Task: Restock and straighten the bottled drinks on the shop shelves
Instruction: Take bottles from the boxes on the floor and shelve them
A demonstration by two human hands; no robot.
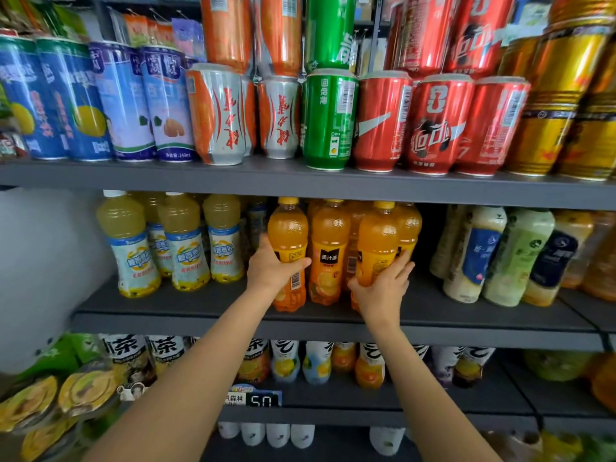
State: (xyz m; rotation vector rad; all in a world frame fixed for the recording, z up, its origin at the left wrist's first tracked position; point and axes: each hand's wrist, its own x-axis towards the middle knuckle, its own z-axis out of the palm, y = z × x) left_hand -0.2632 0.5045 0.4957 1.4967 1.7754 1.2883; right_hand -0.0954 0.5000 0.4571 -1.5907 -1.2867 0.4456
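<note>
Three orange juice bottles stand in the front row of the middle shelf [206, 305], with more behind them. My left hand [271, 270] grips the leftmost orange bottle [288, 228] around its label. My right hand [383, 288] holds the rightmost front orange bottle [376, 238], fingers wrapped round its lower half. Between them stands an untouched orange bottle [330, 248] with a black label patch. All three stand upright on the shelf.
Pale yellow juice bottles [181, 241] stand left of the orange ones, and white, green and dark bottles [510, 258] lean at the right past a dark gap. Cans [328, 118] fill the shelf above. Tea and juice bottles [285, 361] line the shelf below.
</note>
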